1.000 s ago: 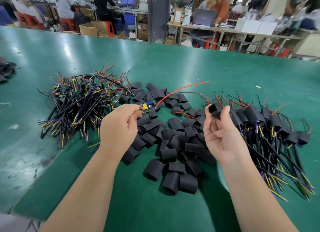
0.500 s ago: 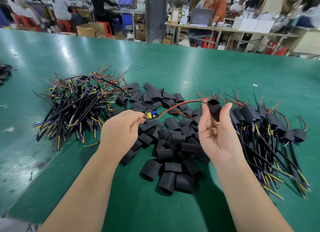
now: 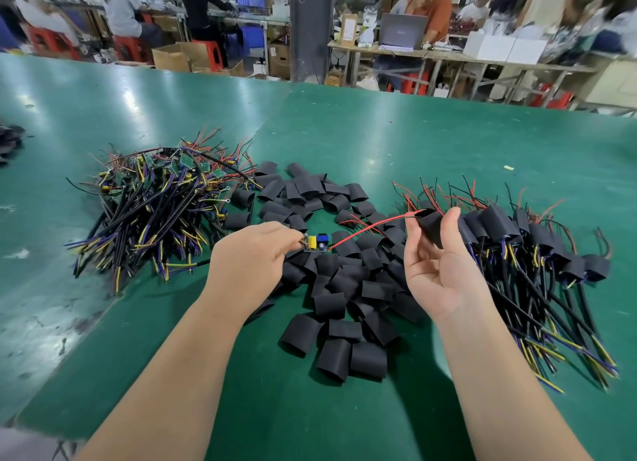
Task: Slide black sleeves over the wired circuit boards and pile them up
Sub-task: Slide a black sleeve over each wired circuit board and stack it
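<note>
While the left hand (image 3: 251, 257) pinches the board (image 3: 317, 242) by its left end at mid-frame, the right hand (image 3: 437, 271) pinches one sleeve (image 3: 431, 224) between thumb and fingers just right of centre. Both are held above the loose sleeves (image 3: 344, 288) on the table (image 3: 413, 143).

The board looks light and stiff, and its small upright parts are likely fragile. It is best gripped at the edge or the cable end, leaving the wired end free to enter the tube. The sleeve seems thin, soft and easily flattened, so a light pinch on its sides should keep the mouth open, while a hard squeeze would close it. The red wire (image 3: 368, 228) appears limp yet springy and probably needs steering.

A second ago that wire arched free toward the upper middle of the frame, clear of the sleeve. Half a second ago it had dropped toward the sleeve. Now its tip meets the sleeve's mouth, though whether it is inside I cannot tell. The right hand has lifted the sleeve slightly and tilted it toward the wire. The bare boards (image 3: 155, 198) at left and the sleeved pile (image 3: 517, 240) at right lie unchanged.
</note>
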A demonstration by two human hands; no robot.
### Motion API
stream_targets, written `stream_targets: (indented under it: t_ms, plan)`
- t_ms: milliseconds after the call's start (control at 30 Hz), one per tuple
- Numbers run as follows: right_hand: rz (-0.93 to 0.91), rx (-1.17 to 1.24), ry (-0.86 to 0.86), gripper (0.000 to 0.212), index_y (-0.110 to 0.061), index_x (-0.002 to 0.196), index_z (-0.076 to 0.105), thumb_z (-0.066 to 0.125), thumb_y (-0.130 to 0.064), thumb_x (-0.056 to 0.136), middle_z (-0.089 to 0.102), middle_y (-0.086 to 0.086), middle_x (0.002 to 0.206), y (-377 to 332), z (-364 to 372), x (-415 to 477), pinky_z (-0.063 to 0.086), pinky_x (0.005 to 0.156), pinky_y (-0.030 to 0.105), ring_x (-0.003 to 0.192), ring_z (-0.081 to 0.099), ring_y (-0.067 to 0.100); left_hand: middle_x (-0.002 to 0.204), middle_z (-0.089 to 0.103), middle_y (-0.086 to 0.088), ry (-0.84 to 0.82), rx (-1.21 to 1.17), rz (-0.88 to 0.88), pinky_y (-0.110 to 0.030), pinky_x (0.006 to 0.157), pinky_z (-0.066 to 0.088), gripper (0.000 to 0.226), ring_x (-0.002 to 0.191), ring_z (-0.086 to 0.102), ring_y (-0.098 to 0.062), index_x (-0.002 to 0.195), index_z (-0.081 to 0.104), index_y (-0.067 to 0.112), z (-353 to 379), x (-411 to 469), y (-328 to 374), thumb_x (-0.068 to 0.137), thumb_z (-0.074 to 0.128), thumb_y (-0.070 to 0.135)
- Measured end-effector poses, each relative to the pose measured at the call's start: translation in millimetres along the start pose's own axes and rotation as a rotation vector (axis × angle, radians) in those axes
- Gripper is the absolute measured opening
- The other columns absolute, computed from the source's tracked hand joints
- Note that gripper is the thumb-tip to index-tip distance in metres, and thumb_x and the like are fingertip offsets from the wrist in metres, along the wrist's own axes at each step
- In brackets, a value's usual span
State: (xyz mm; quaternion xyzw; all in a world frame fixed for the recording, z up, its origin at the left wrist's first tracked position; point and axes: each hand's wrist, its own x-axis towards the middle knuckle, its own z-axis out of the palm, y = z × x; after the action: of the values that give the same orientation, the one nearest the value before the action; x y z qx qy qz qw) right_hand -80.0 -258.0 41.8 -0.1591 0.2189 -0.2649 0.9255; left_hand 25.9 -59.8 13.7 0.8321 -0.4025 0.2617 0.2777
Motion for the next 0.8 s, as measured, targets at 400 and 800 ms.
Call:
stream_targets:
  t_ms: [400,800]
  plan:
    - [-0.054,-0.141,-0.008,0.065,0.001,0.109,0.058,0.073,-0.039,0.061,0.073,0.014,0.079,-2,-6,8,0.052,0.056,0.018,0.076,0.072,0.016,0.082,0.072,0.003,-0.005,0.019,0.051,-0.03,0.051,0.052,0.016,0.071,0.068,-0.02,0.086,0.076,0.015,3,-1,0,0.082,0.062,0.008]
    - [-0.117,-0.597,-0.356,0.024,-0.016,0.085,0.06,0.073,-0.015,0.064,0.073,0.004,0.085,23,-8,4,0.052,0.063,0.02,0.072,0.066,0.012,0.076,0.068,0.006,0.001,-0.144,-0.075,-0.033,0.055,0.051,0.019,0.068,0.061,-0.019,0.085,0.072,0.015,8,-3,17,0.085,0.054,0.019]
